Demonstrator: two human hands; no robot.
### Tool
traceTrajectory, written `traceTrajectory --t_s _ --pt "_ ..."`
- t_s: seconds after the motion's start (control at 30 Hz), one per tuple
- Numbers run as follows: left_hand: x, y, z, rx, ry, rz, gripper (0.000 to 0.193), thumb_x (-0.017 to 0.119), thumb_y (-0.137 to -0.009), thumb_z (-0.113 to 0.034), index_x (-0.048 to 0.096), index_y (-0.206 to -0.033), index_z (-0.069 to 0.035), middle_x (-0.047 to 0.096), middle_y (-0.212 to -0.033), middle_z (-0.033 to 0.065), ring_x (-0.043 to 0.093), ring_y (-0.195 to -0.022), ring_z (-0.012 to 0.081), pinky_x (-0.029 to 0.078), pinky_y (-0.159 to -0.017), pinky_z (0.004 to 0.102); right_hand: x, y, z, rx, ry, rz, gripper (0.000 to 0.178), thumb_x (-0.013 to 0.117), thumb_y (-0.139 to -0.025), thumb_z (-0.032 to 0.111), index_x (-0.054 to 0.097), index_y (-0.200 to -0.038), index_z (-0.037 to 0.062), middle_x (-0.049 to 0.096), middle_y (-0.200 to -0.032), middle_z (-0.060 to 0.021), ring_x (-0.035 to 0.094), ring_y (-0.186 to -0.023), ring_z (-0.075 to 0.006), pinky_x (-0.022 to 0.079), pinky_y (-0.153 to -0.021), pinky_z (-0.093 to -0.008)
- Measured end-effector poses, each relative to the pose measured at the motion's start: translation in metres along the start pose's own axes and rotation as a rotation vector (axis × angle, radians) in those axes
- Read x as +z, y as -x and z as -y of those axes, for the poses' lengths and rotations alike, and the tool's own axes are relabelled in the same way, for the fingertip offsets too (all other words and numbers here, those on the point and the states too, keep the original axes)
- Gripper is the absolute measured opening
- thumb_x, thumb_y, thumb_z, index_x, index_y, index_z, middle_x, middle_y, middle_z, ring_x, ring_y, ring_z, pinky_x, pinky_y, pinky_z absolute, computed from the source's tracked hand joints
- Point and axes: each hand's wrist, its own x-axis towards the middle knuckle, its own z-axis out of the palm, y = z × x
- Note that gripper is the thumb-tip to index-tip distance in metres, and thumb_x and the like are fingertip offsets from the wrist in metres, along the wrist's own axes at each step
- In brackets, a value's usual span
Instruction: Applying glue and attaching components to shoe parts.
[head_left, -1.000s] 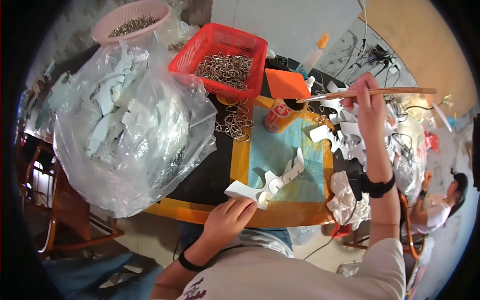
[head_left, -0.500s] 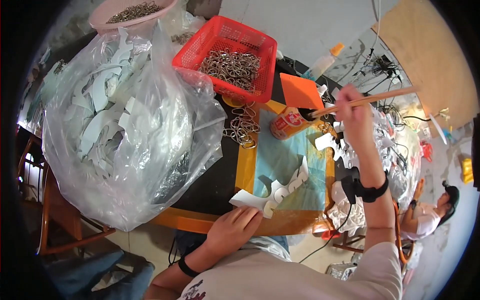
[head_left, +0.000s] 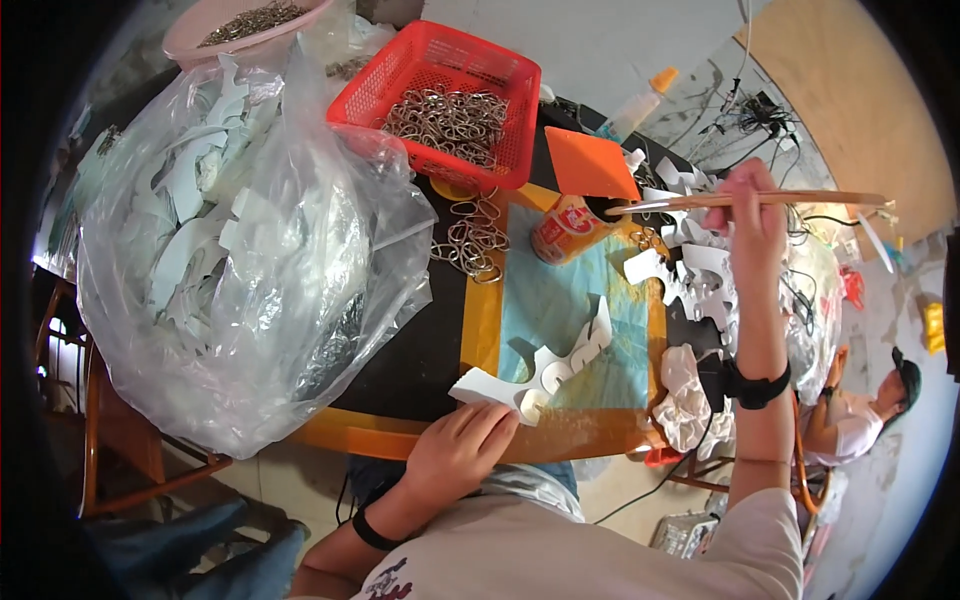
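My right hand [head_left: 750,215] grips a long wooden-handled brush [head_left: 690,202], held nearly level. Its tip reaches the dark mouth of an orange can [head_left: 566,233], which leans on the blue sheet [head_left: 625,345]. An orange flat square [head_left: 592,165] stands out behind the can's opening. At the table's front edge, my left hand [head_left: 463,442] has its fingers together over the near end of a white scalloped cut-out piece [head_left: 571,366], holding it. Raised round shapes line that piece's right side. The left thumb is hidden.
A big clear plastic bag [head_left: 250,290] of white cut-outs fills the left. Metal rings fill a red basket [head_left: 440,165], and more rings [head_left: 475,235] lie beside it. White cut-outs [head_left: 705,275] crowd the right side. Another person [head_left: 865,410] sits at far right.
My right hand has moved right and slightly up with the brush, which now lies flatter and shows more of its tip end. My left hand keeps its place on the white piece.
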Motion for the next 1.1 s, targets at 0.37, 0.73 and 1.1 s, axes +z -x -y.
traceTrajectory --t_s 0.37,0.73,1.1 --pt "-0.003 -0.001 -0.003 -0.028 -0.021 0.045 0.025 0.061 -0.075 -0.008 0.066 -0.099 -0.007 0.061 -0.097 0.0021 0.063 -0.086 0.0188 0.053 -0.068 0.0294 0.047 -0.006 -0.025 -0.133 0.358 0.221 0.014 0.053 -0.093 0.014 0.053 -0.085 0.0037 0.05 -0.062 -0.0032 0.048 -0.055 -0.0092 0.039 -0.052 -0.0263" --pt "-0.002 0.0 -0.001 0.022 -0.021 0.049 0.028 0.062 -0.075 -0.008 0.063 -0.103 -0.004 0.059 -0.101 0.0042 0.061 -0.087 0.0177 0.053 -0.069 0.0282 -0.009 -0.008 0.005 -0.019 -0.101 -0.057 0.02 0.043 -0.098 0.014 0.049 -0.081 0.0057 0.042 -0.061 0.004 0.036 -0.051 -0.002 0.027 -0.045 -0.0181" --pt "-0.003 -0.001 0.0 0.016 0.013 0.027 0.028 0.061 -0.074 -0.006 0.064 -0.101 -0.002 0.06 -0.1 0.0061 0.062 -0.088 0.0211 0.053 -0.068 0.0301 -0.013 0.011 -0.006 -0.085 -0.08 -0.018 0.018 0.043 -0.098 0.011 0.048 -0.082 0.0046 0.044 -0.061 0.0026 0.038 -0.05 -0.0027 0.029 -0.045 -0.0189"
